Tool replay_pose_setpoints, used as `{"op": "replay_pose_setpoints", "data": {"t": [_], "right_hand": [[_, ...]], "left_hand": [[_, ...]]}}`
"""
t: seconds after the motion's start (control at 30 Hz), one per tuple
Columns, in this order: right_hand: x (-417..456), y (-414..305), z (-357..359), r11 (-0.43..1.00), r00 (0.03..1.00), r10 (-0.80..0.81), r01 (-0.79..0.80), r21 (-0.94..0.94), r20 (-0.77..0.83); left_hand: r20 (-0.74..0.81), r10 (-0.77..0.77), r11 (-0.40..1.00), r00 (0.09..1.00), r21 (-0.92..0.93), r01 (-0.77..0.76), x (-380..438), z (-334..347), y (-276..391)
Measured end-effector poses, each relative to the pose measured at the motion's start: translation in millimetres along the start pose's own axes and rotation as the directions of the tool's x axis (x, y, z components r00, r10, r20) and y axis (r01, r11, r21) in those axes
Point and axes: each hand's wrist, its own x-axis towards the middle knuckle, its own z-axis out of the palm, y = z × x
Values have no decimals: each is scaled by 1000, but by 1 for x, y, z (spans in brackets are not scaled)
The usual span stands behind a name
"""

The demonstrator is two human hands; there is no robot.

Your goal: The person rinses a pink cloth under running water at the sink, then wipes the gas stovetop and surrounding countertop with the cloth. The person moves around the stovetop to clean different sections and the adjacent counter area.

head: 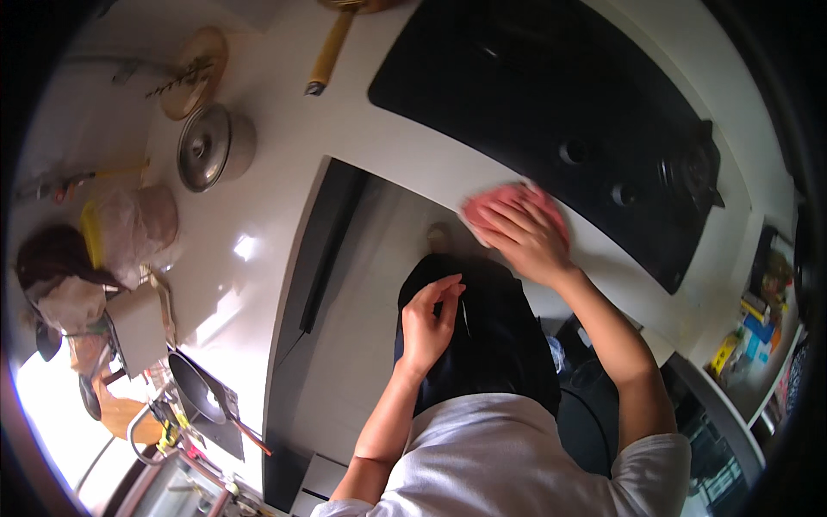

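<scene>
Spread over a pink cloth [481, 203], my right hand [530, 245] presses it against the white countertop [446, 152] at the front edge of a black glass cooktop [504, 110]. Part of the cloth is hidden under the palm. My left hand [431, 323] hangs in front of my dark legwear, its fingers bent and the fingertips near the thumb, with nothing seen in it. Two round knobs [572, 152] show on the cooktop to the right of the cloth.
A wooden-handled pan [333, 48] rests beyond the counter edge. On the left counter stand a lidded metal pot [207, 148], a plastic bag [129, 223] and a frying pan [197, 388] by the sink. A shelf with packets [756, 329] is at right.
</scene>
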Motion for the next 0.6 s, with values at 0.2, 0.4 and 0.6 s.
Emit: {"op": "replay_pose_setpoints", "data": {"t": [0.2, 0.4, 0.6], "right_hand": [[-217, 12, -25, 923, 939, 344, -340, -179, -9], [-121, -17, -26, 667, 570, 737, -526, 528, -363], [171, -72, 37, 960, 725, 101, 108, 258, -681]], "left_hand": [[152, 68, 996, 986, 46, -76, 16, 10, 12], [175, 86, 992, 981, 77, -101, 14, 0, 10], [-41, 73, 993, 996, 95, -69, -8, -43, -9]]}}
